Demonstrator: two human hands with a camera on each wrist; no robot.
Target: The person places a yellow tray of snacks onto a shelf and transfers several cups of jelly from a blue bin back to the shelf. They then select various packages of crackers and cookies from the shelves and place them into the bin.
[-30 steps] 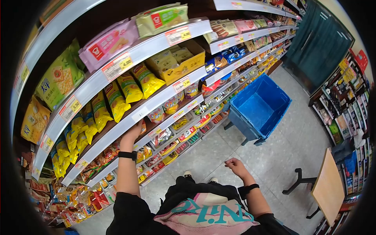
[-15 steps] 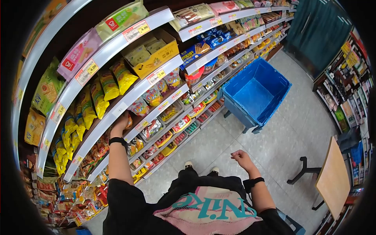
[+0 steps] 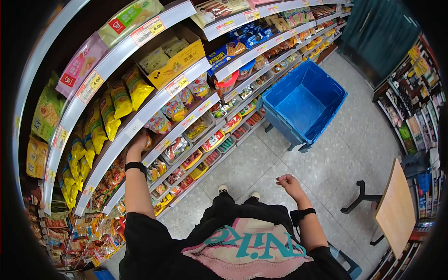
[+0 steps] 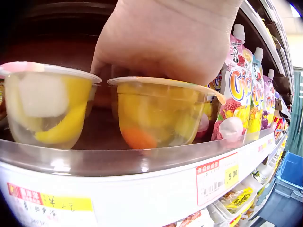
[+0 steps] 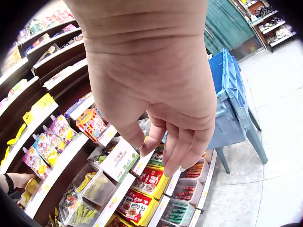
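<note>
In the left wrist view my left hand (image 4: 165,42) reaches down over a clear fruit jelly cup (image 4: 158,113) with yellow and orange pieces. Its fingers go down behind and beside the cup and grip it, the fingertips mostly hidden. A second fruit cup (image 4: 47,106) with white and yellow pieces stands to the left on the same shelf, behind the clear lip. Spouted jelly pouches (image 4: 236,90) stand upright on the right. In the head view my right hand (image 3: 291,185) hangs over the floor, holding nothing, its fingers loosely curled.
A blue crate (image 3: 305,105) on legs stands on the floor ahead. Yellow snack bags (image 3: 114,105) and a yellow carton (image 3: 179,65) fill the shelf above; small sweets bins (image 3: 200,128) line the lower rows. A wooden-topped table (image 3: 395,210) is at right.
The head view has shifted, so shelves and left hand appear farther left and the crate slightly higher. The left hand stays at the same shelf; the fruit cup shows more beside it.
</note>
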